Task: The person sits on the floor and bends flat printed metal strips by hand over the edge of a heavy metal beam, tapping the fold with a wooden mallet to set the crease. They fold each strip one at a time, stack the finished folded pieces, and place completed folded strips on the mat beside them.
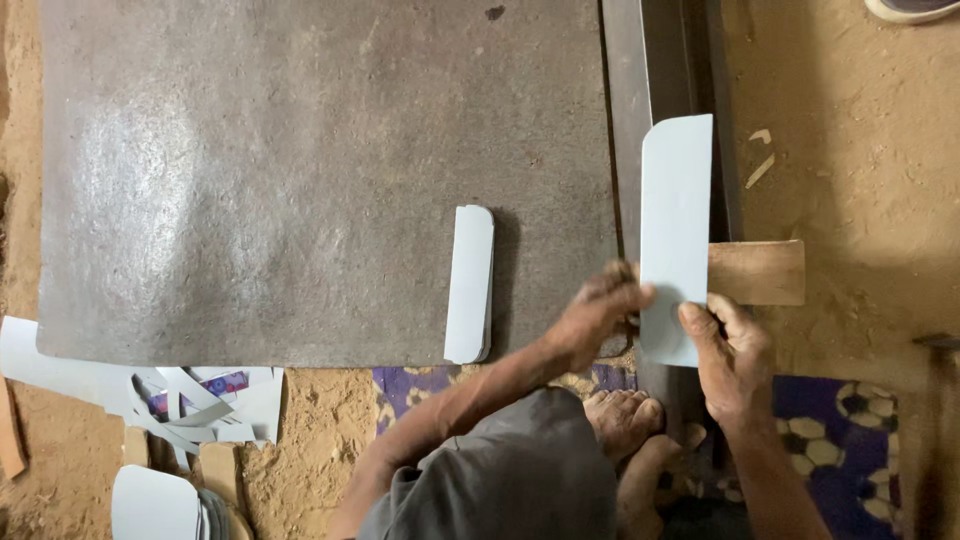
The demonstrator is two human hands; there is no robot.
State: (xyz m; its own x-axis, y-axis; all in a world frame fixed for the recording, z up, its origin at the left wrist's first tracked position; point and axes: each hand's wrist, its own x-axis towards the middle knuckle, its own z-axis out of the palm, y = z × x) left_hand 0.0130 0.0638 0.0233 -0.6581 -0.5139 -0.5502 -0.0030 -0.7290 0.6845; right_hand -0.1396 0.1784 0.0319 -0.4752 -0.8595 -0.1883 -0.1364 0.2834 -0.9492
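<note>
Lying at the far left on the sandy floor are pale offcut strips (190,400) and, below them, a stack of rounded grey pieces (155,503) at the bottom edge. Spreading across the middle is a large grey mat (300,170), and a small stack of pale blue-grey cut panels (470,283) is resting near its lower right edge. Further right, the person's left hand (592,318) is pinching the lower left edge of a long pale grey sheet (676,225), fingers closed on it. That sheet is lying lengthwise over a dark metal rail (660,60), its rounded top corner pointing away from the person. The right hand (733,358) is gripping the sheet's lower right corner, thumb pressing on top. A wooden block (760,272) is sticking out from under the sheet to the right. Bare feet (625,420) are resting below the hands, beside a patterned cloth (840,440).
</note>
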